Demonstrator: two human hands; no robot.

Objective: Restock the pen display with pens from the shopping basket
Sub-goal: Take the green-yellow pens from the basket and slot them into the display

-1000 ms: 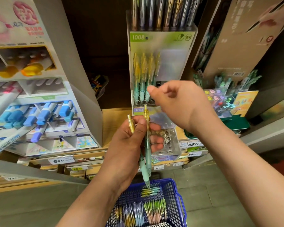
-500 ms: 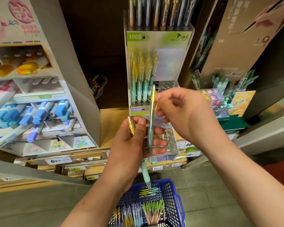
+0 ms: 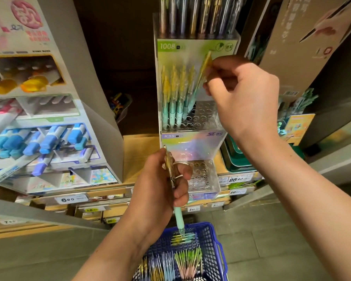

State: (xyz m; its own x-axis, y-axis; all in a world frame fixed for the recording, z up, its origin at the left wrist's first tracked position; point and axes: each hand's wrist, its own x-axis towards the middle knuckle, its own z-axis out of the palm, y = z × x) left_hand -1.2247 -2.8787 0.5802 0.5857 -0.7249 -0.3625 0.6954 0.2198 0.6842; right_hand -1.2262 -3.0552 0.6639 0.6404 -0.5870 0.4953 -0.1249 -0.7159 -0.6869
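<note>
Pen display [image 3: 197,46] stands dead ahead of me, a clear tiered rack whose middle tier has a row of yellow-and-mint pens [image 3: 174,102] on its left and bare holes [image 3: 204,116] to their right. Below, on the floor, the blue shopping basket [image 3: 216,252] holds more pens in bunches. My right hand [image 3: 245,94] pinches one pen [image 3: 199,83] by its yellow top. It is tilted, with its tip down near the first free hole beside the standing row; whether the tip is seated I cannot tell. My left hand [image 3: 160,189] grips a spare pen [image 3: 178,218] above the basket. To do this well I would bring the pen upright over that hole, lower it straight, let go only once it stands, and keep my knuckles off its neighbours.
</note>
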